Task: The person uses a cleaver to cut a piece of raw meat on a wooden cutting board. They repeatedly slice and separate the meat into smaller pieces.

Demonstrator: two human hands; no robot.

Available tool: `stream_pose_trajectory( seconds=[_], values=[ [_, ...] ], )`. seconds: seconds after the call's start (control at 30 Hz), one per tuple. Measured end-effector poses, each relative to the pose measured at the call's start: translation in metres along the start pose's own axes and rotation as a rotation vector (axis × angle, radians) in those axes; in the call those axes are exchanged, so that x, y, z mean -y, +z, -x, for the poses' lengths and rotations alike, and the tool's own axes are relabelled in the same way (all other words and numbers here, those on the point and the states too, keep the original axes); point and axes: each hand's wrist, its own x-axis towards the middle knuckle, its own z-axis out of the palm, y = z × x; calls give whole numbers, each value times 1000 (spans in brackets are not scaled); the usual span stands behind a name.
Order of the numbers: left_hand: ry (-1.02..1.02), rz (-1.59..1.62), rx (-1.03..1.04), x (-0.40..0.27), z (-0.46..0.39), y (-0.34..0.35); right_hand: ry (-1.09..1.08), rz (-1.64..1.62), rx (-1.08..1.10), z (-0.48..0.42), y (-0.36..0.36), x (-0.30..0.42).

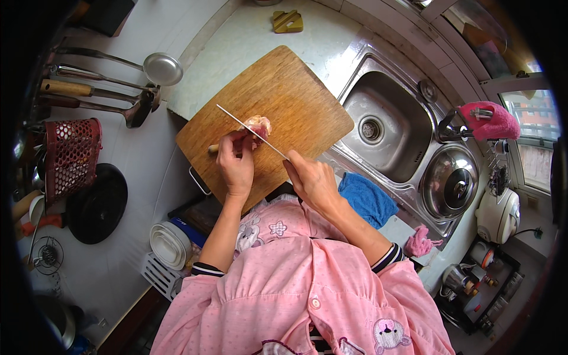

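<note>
A wooden cutting board (284, 80) lies at an angle on the counter. On its near half rests a piece of raw meat (259, 123), seemingly a poultry leg, with a pale knobbed end (213, 148) sticking out on the left. My left hand (235, 162) pinches the meat from the near side, its fingers hiding the middle. In my right hand (313, 177) is a knife whose blade (250, 131), seen almost edge-on, crosses over the meat close to my left fingertips. Whether the edge has cut in cannot be told. The knife's handle is hidden in my fist.
To the right is a steel sink (388, 128), with a pot lid (450, 182) beside it. A blue cloth (368, 199) lies near my right forearm. Ladles (163, 69) hang on the left wall above a red perforated basket (73, 159). A yellow-green block (287, 21) sits behind the board.
</note>
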Motion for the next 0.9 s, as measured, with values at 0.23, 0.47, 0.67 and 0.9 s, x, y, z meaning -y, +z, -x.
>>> stream_pose_trajectory(
  seconds=[0.23,0.47,0.67,0.9],
  values=[
    [15,-16,46,3,-9,6,-4,-3,-85,-4,17,-6],
    [285,-143,233,-11,-24,5,166,-278,-76,8,10,-20],
    [435,-181,404,-9,-39,-20,216,-309,-40,17,-10,-14],
    [319,-186,332,-1,-7,-55,98,-236,30,37,-22,-13]
  ],
)
